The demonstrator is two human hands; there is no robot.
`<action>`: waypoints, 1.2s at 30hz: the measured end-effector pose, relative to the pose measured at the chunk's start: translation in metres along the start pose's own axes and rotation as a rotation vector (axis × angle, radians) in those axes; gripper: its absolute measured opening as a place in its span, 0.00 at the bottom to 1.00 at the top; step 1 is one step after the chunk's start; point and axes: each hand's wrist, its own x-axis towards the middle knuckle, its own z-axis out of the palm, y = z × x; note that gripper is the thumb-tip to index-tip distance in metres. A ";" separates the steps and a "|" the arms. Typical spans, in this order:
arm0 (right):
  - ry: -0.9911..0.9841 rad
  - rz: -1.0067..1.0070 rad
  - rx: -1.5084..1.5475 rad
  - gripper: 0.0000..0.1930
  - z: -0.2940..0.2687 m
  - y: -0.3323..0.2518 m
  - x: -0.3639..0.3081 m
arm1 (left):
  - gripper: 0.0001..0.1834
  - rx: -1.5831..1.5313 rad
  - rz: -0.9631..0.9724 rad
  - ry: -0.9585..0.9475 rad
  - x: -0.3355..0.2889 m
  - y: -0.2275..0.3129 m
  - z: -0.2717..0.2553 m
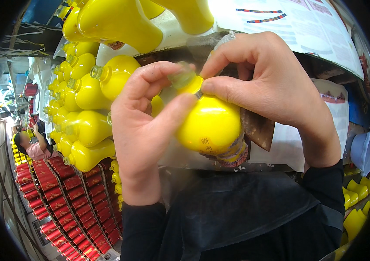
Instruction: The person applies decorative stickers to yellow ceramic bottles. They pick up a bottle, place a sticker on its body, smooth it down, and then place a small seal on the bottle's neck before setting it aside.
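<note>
A glossy yellow glass bottle (pixel 211 124) with a clear glass neck and a patterned band round its base is tilted in front of me, its mouth toward the upper left. My left hand (pixel 143 111) curls round the neck, thumb on one side and fingers on the other. At the neck's lower part, my right hand (pixel 263 78) presses with thumb and index finger. A short dark strip shows by the right thumb, mostly covered by the fingers. On the white sheet (pixel 320 39) beyond lie two narrow red and dark label strips (pixel 265 18).
Many yellow bottles (pixel 89 126) lie stacked at the left, and larger ones (pixel 115 21) stand at the far edge. Rows of red boxes (pixel 72 204) fill the lower left. A person in pink (pixel 39 148) is farther off. A pale blue tub (pixel 363 150) sits at the right.
</note>
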 end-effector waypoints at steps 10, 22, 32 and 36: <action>-0.279 0.217 0.130 0.16 -0.015 -0.002 0.021 | 0.24 0.012 0.060 -0.095 0.002 0.000 -0.010; -0.365 0.219 0.211 0.16 -0.015 0.001 0.034 | 0.24 0.046 0.050 -0.069 0.001 0.002 -0.008; -0.415 0.226 0.149 0.15 -0.016 -0.001 0.039 | 0.24 0.056 0.047 -0.066 0.000 0.003 -0.008; -0.428 0.226 0.143 0.16 -0.016 -0.001 0.041 | 0.24 0.060 0.056 -0.072 0.000 0.003 -0.008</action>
